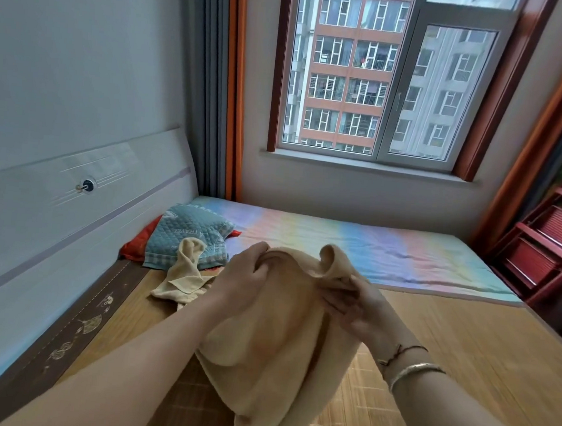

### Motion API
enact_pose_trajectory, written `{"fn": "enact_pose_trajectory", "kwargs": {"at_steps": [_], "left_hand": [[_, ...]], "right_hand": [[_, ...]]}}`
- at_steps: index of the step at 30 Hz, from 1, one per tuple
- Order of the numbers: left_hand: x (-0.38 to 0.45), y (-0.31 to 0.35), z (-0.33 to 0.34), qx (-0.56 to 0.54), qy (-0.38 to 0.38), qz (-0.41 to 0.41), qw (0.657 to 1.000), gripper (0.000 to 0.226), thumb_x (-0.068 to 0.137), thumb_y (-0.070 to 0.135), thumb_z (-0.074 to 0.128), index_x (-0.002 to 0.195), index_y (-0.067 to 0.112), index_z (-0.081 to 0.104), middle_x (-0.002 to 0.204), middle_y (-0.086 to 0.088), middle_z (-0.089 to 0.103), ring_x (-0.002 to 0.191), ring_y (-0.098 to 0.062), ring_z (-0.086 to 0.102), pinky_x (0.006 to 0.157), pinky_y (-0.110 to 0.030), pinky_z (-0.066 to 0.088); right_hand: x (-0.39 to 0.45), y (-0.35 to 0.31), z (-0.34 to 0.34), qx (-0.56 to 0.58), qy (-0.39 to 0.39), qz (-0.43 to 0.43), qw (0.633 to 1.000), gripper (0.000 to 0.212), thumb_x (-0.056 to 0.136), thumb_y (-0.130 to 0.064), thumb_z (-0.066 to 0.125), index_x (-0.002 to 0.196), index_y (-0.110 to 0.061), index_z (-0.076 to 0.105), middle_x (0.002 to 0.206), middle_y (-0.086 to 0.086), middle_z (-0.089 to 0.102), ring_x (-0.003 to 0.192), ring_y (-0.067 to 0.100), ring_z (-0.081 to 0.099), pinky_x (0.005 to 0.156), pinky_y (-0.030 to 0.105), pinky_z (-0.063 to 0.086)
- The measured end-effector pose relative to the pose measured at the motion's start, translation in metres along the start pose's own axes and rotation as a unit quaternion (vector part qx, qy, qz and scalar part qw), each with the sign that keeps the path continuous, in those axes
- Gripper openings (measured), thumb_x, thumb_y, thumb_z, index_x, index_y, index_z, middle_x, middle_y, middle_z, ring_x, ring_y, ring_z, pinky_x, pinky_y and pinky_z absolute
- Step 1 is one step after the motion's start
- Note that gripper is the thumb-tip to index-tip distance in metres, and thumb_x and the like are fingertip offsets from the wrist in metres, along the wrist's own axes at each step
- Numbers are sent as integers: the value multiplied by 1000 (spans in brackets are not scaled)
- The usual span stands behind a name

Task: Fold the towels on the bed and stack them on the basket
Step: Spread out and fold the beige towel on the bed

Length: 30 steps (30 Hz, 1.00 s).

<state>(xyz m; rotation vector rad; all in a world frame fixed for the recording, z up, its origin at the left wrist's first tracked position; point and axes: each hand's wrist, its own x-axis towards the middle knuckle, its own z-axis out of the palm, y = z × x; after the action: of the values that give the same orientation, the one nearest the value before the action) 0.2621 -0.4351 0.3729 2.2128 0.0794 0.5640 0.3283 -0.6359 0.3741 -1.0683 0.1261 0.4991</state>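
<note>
A beige towel (273,340) hangs in the air above the bed, held up by both hands at its top edge. My left hand (244,277) grips the towel's upper left part, fingers curled into the cloth. My right hand (356,306) pinches the upper right part, where a corner of cloth loops up. The towel drapes down toward me over the bamboo mat (447,343). A second cream towel (186,272) lies crumpled on the mat near the pillow. No basket is in view.
A teal quilted pillow (187,235) on a red one lies by the headboard (72,196) at left. A pastel striped sheet (371,246) covers the far bed under the window. Red shelving (553,241) stands at the right.
</note>
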Motion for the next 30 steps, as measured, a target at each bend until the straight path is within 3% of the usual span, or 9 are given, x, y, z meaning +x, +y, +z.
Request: {"fn": "enact_pose_trajectory", "kwargs": {"at_steps": [4, 7, 10, 12, 15, 17, 21, 24, 30], "left_hand": [[6, 10, 1, -16, -45, 31, 998, 14, 86, 19, 49, 75, 27, 53, 69, 11, 52, 69, -4, 49, 68, -27, 36], [9, 16, 1, -41, -69, 32, 996, 23, 79, 31, 49, 91, 19, 64, 82, 11, 61, 82, -7, 56, 76, -22, 40], [9, 25, 0, -52, -120, 69, 989, 32, 78, 31, 54, 94, 7, 68, 85, 1, 65, 81, -5, 55, 76, -21, 40], [9, 28, -3, -54, -153, 96, 982, 23, 82, 25, 60, 89, 5, 69, 79, 1, 64, 75, -5, 53, 72, -23, 41], [9, 24, -12, -31, -180, 101, 978, 18, 76, 27, 66, 77, 9, 65, 70, 3, 57, 69, -7, 49, 66, -24, 38], [6, 17, -23, -8, -207, 75, 976, 29, 63, 36, 69, 73, 10, 60, 67, 5, 50, 65, -6, 44, 61, -24, 36], [-2, -16, -35, 104, -278, 40, 954, 20, 62, 19, 71, 61, 28, 52, 60, 13, 50, 61, -4, 49, 53, -14, 36], [-7, -38, -28, 196, -255, -6, 947, 19, 76, 10, 63, 63, 21, 54, 57, 10, 49, 60, -9, 49, 45, -13, 31], [-16, -51, -3, 96, -218, -107, 965, 19, 72, -3, 52, 74, 13, 61, 73, 0, 62, 80, -23, 58, 60, -31, 41]], "right_hand": [[0, 14, -11, -296, 59, 78, 950, 31, 96, -28, 38, 89, -4, 56, 76, 16, 68, 68, 26, 63, 63, 35, 53], [1, 24, -13, -603, 94, -82, 788, 52, 85, -28, 58, 130, -10, 41, 128, 13, 49, 112, 29, 54, 94, 39, 48], [-8, 23, -1, -644, -44, -197, 738, 95, 74, -18, 68, 147, -39, 11, 157, -9, 5, 143, 25, 13, 113, 39, 23], [-9, 24, 7, -662, -120, -188, 716, 91, 69, -20, 70, 147, -39, 25, 159, -12, 4, 146, 18, 3, 119, 42, 16], [-15, 23, 16, -635, -156, -184, 734, 40, 72, -11, 70, 111, -23, 66, 122, -4, 59, 120, 13, 48, 106, 34, 39], [-23, 20, 20, -571, -141, -217, 779, 27, 76, -2, 64, 94, -21, 71, 92, -5, 69, 91, 14, 63, 81, 27, 50], [-31, 24, 31, -474, -134, -334, 804, 42, 76, 2, 55, 104, -21, 75, 101, -3, 74, 99, 13, 67, 86, 35, 54], [-35, 34, 36, -457, -109, -344, 813, 45, 77, 12, 49, 101, -16, 75, 100, -1, 74, 98, 13, 67, 87, 38, 54], [-48, 29, -1, -501, -15, -318, 805, 41, 74, 0, 51, 105, -21, 68, 106, -7, 68, 103, 13, 61, 85, 28, 50]]}}
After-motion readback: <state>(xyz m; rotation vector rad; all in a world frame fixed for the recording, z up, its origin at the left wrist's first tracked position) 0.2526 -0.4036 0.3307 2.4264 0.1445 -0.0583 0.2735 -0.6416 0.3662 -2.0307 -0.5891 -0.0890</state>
